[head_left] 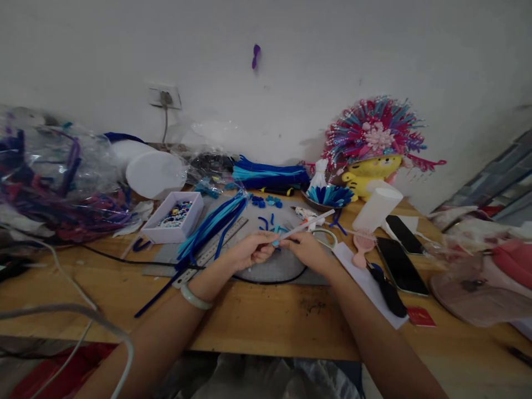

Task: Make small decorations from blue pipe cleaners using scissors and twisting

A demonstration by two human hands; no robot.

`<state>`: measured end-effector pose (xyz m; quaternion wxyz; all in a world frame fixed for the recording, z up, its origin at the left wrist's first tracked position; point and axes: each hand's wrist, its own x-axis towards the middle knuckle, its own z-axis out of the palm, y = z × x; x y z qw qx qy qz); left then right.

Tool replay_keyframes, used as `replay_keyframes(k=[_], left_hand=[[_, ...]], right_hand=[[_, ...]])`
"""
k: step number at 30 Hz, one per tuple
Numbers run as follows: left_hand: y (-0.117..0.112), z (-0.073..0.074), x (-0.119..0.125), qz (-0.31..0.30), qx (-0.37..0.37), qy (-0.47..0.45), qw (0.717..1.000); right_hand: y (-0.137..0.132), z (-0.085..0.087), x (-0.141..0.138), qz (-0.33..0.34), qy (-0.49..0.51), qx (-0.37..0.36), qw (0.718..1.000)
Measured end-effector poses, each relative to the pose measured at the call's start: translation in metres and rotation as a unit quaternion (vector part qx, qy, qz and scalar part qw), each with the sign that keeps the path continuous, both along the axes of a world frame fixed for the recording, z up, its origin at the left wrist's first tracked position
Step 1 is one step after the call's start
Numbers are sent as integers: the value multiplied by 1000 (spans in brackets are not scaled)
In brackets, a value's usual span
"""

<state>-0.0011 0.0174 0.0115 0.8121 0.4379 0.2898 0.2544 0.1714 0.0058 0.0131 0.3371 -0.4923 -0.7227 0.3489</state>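
Note:
My left hand (254, 249), with a pale bangle on its wrist, is closed in a pinch at a small light-blue fuzzy piece (275, 243). My right hand (308, 250) meets it from the other side, its fingers closed on the near end of a thin whitish stick (310, 225) that slants up to the right. The exact contact of the fingertips is partly hidden. Just beyond the hands, short blue pipe-cleaner pieces (266, 223) lie on a grey mat (266, 271). Long blue pipe cleaners (218, 224) and a metal ruler (216, 246) lie left of my left hand.
A white box of beads (193, 213) stands left. Behind are a blue pipe-cleaner bundle (270, 174), a bowl of blue pieces (320, 206) and a yellow plush toy (369, 177) with a colourful headdress. Scissors (330, 238), a pink brush (363, 246) and phones (402, 266) lie right.

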Motion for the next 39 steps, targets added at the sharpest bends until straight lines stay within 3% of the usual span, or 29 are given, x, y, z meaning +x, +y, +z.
replay_keyframes(k=[4, 6, 9, 13, 16, 19, 21, 24, 26, 29, 35, 37, 39], left_hand=[[0, 0, -2, -98, -14, 37, 994], [-2, 0, 0, -114, -12, 62, 991], [-3, 0, 4, -54, 36, 74, 995], [-2, 2, 7, 115, 180, 96, 972], [-2, 2, 7, 218, 346, 178, 895], [-3, -2, 4, 235, 515, 294, 770], [-4, -5, 2, 217, 609, 346, 680], [-4, -9, -1, 212, 696, 377, 573], [-3, -10, -3, 226, 716, 383, 537], [-2, -10, -3, 231, 728, 372, 527], [-3, -13, -3, 153, 763, 331, 534], [-3, -14, -2, 144, 745, 321, 567], [-3, -14, -1, 142, 700, 316, 625]], right_hand=[[-2, 6, 8, -6, -64, 46, 997], [-3, 10, 9, -11, -77, 101, 992], [-4, 14, 9, -51, -73, 195, 977], [-7, 11, 4, -217, 2, 286, 933], [-8, 6, -3, -247, 74, 215, 942], [-8, 1, -11, -217, 117, 41, 968], [-7, -1, -14, -203, 135, -43, 969], [-7, 0, -14, -178, 132, -34, 974], [-9, 2, -15, -157, 139, -23, 977], [-15, 4, -20, -128, 216, -124, 960], [-20, 4, -26, -31, 339, -295, 893], [-18, 4, -23, 2, 359, -315, 879], [-16, 4, -20, 27, 370, -321, 872]])
